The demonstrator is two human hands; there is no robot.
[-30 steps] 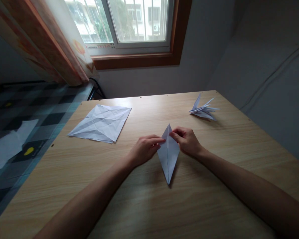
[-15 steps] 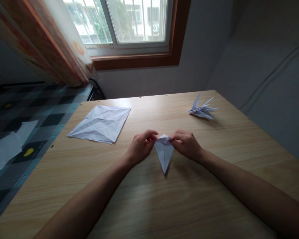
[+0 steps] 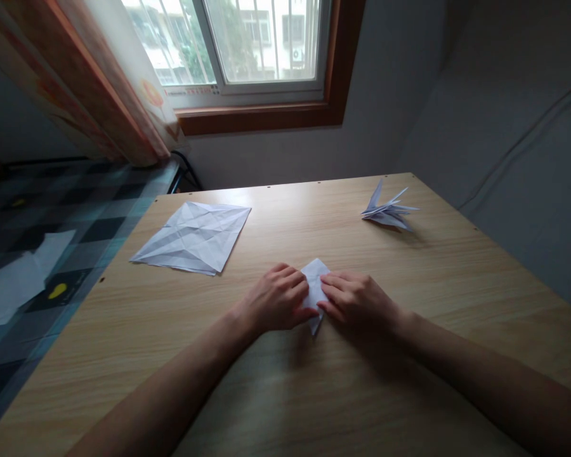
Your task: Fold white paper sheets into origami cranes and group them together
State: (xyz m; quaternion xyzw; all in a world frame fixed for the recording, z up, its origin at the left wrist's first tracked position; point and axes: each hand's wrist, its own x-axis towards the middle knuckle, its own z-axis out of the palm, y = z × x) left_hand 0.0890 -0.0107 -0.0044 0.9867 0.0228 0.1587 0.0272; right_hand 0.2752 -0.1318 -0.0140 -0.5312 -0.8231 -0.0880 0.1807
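A small folded white paper piece (image 3: 315,283) lies on the wooden table (image 3: 409,298) in front of me. My left hand (image 3: 276,298) presses on its left side with fingers curled down, and my right hand (image 3: 356,302) presses on its right side the same way. Only the paper's top fold and its lower tip show between the fingers.
A creased, unfolded white square sheet (image 3: 193,236) lies at the table's back left. A finished folded paper figure (image 3: 388,211) rests at the back right. A checked bedcover with white paper (image 3: 19,279) is to the left, a window and curtain behind.
The tall pointed paper has been folded down, so it is now short. Both hands have moved toward me and now press flat on it.
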